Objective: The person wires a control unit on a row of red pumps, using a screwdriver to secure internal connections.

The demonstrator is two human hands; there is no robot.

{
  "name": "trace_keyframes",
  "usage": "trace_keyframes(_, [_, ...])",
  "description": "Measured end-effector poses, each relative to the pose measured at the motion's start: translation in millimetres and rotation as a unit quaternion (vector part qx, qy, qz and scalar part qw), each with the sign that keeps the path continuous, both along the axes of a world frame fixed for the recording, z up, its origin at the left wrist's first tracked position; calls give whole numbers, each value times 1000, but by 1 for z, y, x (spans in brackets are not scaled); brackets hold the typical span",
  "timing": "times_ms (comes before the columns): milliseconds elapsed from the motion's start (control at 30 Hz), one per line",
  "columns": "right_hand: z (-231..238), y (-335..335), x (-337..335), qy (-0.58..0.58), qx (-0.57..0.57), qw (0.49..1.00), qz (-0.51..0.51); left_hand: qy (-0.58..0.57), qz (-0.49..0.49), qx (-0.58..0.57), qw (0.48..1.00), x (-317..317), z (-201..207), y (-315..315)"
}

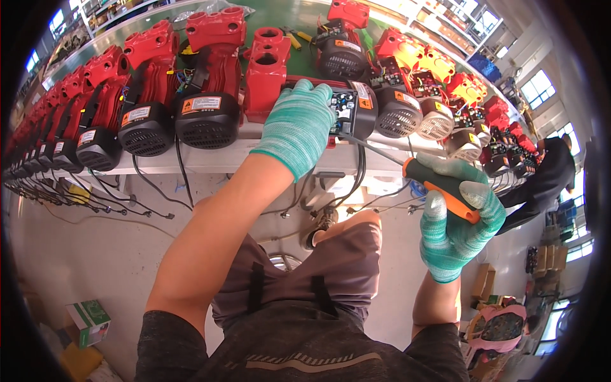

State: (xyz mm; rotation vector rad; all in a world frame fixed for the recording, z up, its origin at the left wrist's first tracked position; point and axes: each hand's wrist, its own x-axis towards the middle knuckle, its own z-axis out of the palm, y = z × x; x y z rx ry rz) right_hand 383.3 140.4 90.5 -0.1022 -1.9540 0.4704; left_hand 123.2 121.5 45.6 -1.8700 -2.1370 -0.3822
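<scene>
A red pump with a black motor end (265, 83) lies crosswise at the bench's near edge. My left hand (298, 124), in a green knitted glove, grips its motor body from above. Beside those fingers, an uncovered box on the pump shows a circuit board (342, 105). In my gloved right hand (459, 223) is a screwdriver (439, 184) with a black and orange handle. Its shaft points left, and its tip reaches the lower edge of the open box. Whether the tip sits in a screw is too small to tell.
Similar red and black pumps (207, 118) line the bench on both sides, with power cords (181, 172) hanging off the front. Yellow-handled pliers (294, 39) lie behind. A person in dark clothing (547, 172) is at the far right. A green and white box (90, 321) stands on the floor.
</scene>
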Motion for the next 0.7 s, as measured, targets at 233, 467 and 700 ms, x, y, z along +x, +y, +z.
trace_keyframes(233, [-6,4,1,-14,10,1000,-15,-58,34,-5,998,-5,-10,11])
trace_keyframes(467, [-14,5,-1,-1,-11,1000,-9,-99,51,23,994,0,-8,8])
trace_keyframes(700, [24,-20,1,-160,83,977,-112,0,-1,4,1000,2,7,-6])
